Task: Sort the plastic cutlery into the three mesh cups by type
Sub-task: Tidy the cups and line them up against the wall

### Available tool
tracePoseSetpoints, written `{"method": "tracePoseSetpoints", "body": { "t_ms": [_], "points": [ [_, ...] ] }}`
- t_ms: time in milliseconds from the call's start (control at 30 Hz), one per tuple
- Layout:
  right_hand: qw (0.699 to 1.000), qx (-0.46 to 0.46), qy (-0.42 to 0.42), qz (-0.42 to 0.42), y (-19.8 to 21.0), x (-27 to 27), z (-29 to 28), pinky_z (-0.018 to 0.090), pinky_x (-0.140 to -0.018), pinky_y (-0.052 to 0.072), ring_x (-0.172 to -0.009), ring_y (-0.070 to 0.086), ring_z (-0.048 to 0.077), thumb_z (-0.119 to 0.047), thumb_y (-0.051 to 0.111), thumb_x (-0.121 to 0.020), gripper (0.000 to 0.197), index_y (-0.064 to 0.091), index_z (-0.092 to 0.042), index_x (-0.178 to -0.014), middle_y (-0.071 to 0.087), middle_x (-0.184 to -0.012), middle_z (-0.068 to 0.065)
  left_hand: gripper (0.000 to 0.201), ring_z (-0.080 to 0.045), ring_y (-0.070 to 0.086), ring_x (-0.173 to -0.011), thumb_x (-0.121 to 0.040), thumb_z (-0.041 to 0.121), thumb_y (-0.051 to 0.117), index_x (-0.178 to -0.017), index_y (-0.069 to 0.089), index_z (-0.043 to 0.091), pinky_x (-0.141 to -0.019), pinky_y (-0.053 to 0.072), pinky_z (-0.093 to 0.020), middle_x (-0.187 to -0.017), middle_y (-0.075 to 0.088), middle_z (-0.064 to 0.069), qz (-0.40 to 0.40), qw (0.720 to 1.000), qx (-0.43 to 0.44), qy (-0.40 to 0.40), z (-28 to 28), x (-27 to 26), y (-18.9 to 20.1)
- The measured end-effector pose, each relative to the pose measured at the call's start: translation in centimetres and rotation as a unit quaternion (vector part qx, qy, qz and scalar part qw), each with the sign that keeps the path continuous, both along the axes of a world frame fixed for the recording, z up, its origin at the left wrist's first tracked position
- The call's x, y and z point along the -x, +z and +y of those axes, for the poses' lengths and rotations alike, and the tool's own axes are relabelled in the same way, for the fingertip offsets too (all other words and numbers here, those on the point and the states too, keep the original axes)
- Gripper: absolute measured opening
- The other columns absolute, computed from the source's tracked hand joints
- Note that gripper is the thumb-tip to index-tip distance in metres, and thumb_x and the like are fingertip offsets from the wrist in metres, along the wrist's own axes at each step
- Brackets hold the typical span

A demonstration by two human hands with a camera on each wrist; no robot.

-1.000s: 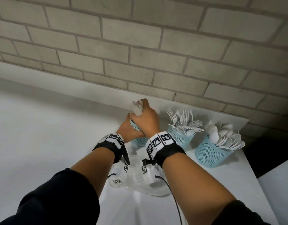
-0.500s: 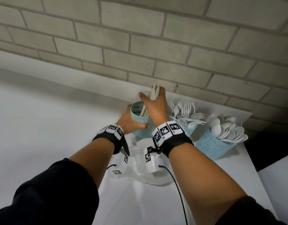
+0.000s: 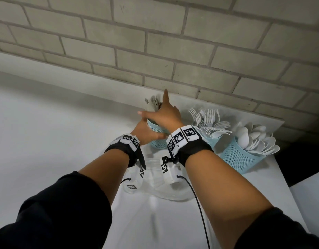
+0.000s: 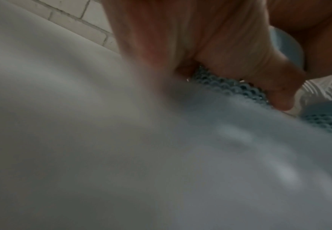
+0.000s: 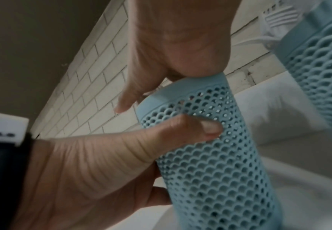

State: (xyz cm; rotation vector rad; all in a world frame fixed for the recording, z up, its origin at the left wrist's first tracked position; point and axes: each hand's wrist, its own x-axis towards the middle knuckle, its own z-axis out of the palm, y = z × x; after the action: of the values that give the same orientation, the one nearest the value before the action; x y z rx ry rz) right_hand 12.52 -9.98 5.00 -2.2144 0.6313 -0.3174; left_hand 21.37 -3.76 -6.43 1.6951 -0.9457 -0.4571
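Three pale blue mesh cups stand in a row by the brick wall. My left hand [image 3: 144, 133] grips the left cup [image 3: 159, 141] around its side; the thumb [image 5: 210, 127] presses on the mesh. White plastic knives [image 3: 152, 104] stand in this cup. My right hand [image 3: 161, 114] lies over its rim with fingers straight and spread, holding nothing; the palm [image 5: 181, 54] rests on the rim. The middle cup [image 3: 211, 141] holds white forks [image 3: 209, 119]. White spoons [image 3: 253, 141] fill the right cup [image 3: 239, 157].
A clear plastic bag [image 3: 155, 182] lies on the white table [image 3: 47, 141] under my wrists. The brick wall [image 3: 173, 51] rises just behind the cups. The table's right edge [image 3: 280, 177] runs close beside the spoon cup.
My right hand held a bunch of knives above the left cup, lowered them in and let go; its fingers are now spread. The left hand kept its grip on the cup.
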Motion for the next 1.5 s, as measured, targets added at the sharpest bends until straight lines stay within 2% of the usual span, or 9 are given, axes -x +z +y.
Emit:
{"method": "tracePoseSetpoints", "body": {
  "t_ms": [133,267,367,600,867,1067,1300,1433,1500],
  "points": [
    [0.996,0.084,-0.005,0.044,-0.4,-0.5,0.2,0.044,-0.118,0.014,-0.144,0.017,0.027,-0.057,0.067,-0.072,0.103,0.013,-0.017,-0.149,0.029,-0.153,0.007,0.094,-0.012,0.058,-0.118,-0.055,0.040,0.086,-0.133,0.043,0.010,-0.105,0.044,-0.040,-0.124,0.062,-0.001,0.028,0.999,0.017,-0.011,-0.1,0.0,-0.1],
    [0.998,0.055,0.020,-0.026,-0.8,-0.4,0.0,0.036,-0.091,0.047,-0.099,0.062,0.022,-0.040,0.065,-0.079,0.033,0.059,-0.019,-0.104,0.066,-0.101,0.001,0.101,-0.015,0.062,-0.111,-0.048,0.038,0.091,-0.131,0.043,0.010,-0.098,0.049,-0.040,-0.118,0.064,-0.003,0.028,0.999,0.017,0.006,-0.1,-0.3,-0.5],
    [0.983,-0.112,-0.043,-0.136,-0.6,-0.1,-0.4,0.042,-0.088,0.054,-0.093,0.066,0.022,-0.028,0.071,-0.076,0.035,0.059,-0.017,-0.107,0.067,-0.104,0.004,0.102,-0.015,0.065,-0.103,-0.044,0.046,0.092,-0.126,0.044,0.010,-0.089,0.053,-0.044,-0.111,0.064,-0.003,0.002,0.999,0.000,0.033,-0.3,-0.6,-0.7],
    [0.968,-0.140,-0.058,-0.202,-0.5,0.2,-0.2,0.034,-0.096,0.048,-0.107,0.054,0.013,-0.025,0.076,-0.074,0.073,0.035,-0.028,-0.133,0.053,-0.128,0.002,0.102,-0.018,0.066,-0.102,-0.041,0.049,0.093,-0.124,0.046,0.012,-0.087,0.054,-0.047,-0.110,0.065,-0.003,0.012,0.999,-0.020,0.049,-0.1,-0.8,-1.0],
    [0.996,-0.044,-0.028,-0.067,-0.2,-0.4,-0.3,0.038,-0.107,0.037,-0.132,0.044,0.024,-0.055,0.074,-0.069,0.113,-0.002,-0.029,-0.149,0.035,-0.151,-0.001,0.106,-0.012,0.056,-0.120,-0.051,0.049,0.089,-0.137,0.036,0.015,-0.102,0.046,-0.043,-0.128,0.058,0.001,0.003,1.000,0.008,0.024,0.2,0.4,0.5],
    [0.996,0.068,-0.031,-0.038,-0.7,-0.1,-0.1,0.034,-0.082,0.048,-0.089,0.063,0.022,-0.039,0.060,-0.081,0.031,0.055,-0.019,-0.104,0.066,-0.093,0.000,0.101,-0.013,0.062,-0.108,-0.048,0.040,0.090,-0.130,0.040,0.010,-0.096,0.050,-0.036,-0.116,0.062,-0.001,0.023,1.000,0.006,0.016,0.5,0.6,0.5],
    [0.992,-0.029,-0.014,-0.121,0.3,0.8,0.2,0.040,-0.110,0.035,-0.134,0.039,0.024,-0.029,0.075,-0.076,0.088,0.023,-0.017,-0.146,0.037,-0.147,0.006,0.120,-0.012,0.049,-0.128,-0.045,0.051,0.090,-0.143,0.030,0.016,-0.106,0.042,-0.042,-0.139,0.049,0.000,-0.029,0.997,-0.069,-0.012,0.3,-0.4,1.8],
    [0.985,0.074,-0.014,-0.153,1.8,2.8,0.4,0.038,-0.113,0.030,-0.139,0.029,0.022,-0.035,0.069,-0.082,0.077,0.029,-0.015,-0.144,0.034,-0.149,0.007,0.094,-0.021,0.064,-0.102,-0.050,0.071,0.075,-0.120,0.059,0.010,-0.092,0.053,-0.038,-0.112,0.067,-0.006,-0.057,0.974,-0.218,-0.023,1.5,1.8,5.3],
    [0.970,0.151,-0.030,-0.186,2.7,4.2,0.5,0.036,-0.111,0.032,-0.136,0.034,0.024,-0.032,0.065,-0.085,0.064,0.037,-0.013,-0.139,0.040,-0.144,0.010,0.079,-0.027,0.058,-0.112,-0.075,0.065,0.059,-0.129,0.051,0.008,-0.094,0.048,-0.032,-0.125,0.059,-0.012,-0.090,0.923,-0.375,-0.016,2.0,3.4,7.6]
  ]
}}
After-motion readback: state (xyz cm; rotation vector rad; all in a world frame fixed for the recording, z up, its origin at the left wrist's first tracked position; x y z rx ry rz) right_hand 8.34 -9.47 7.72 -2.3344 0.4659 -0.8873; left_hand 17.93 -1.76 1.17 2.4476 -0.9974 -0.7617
